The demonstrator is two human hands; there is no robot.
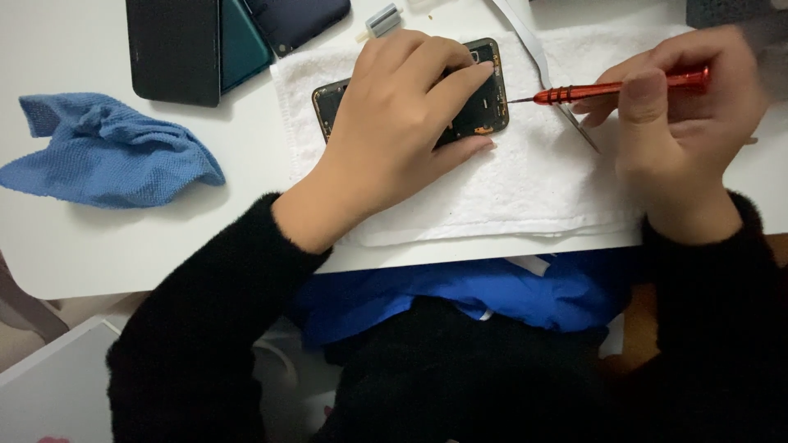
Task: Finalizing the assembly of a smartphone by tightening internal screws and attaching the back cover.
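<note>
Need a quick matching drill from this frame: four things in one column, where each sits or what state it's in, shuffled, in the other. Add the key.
1. opened phone
2. red screwdriver
3. blue cloth
4. dark phones

A. crumpled on the table, far left
B. stacked at the top edge
C. pinned under the left hand on the white towel
D. held in the right hand, tip toward the phone

Pairs: 1-C, 2-D, 3-A, 4-B

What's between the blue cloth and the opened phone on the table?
In the head view, bare white table, then the white towel's left edge, separates the blue cloth from the opened phone.
</note>
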